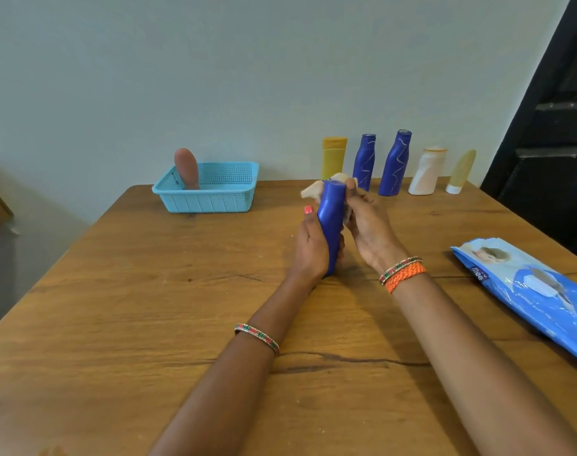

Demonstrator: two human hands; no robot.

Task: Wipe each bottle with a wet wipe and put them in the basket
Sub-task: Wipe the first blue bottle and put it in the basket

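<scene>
My left hand grips the lower half of a blue bottle held above the middle of the table. My right hand presses a crumpled wet wipe against the bottle's upper part. A light blue basket stands at the far left of the table with a brown bottle leaning inside it. Along the back edge stand a yellow bottle, two blue bottles, a white bottle and a pale yellow tube.
A blue pack of wet wipes lies flat near the table's right edge. The wooden table meets a pale wall at the back. A dark door frame rises at the far right.
</scene>
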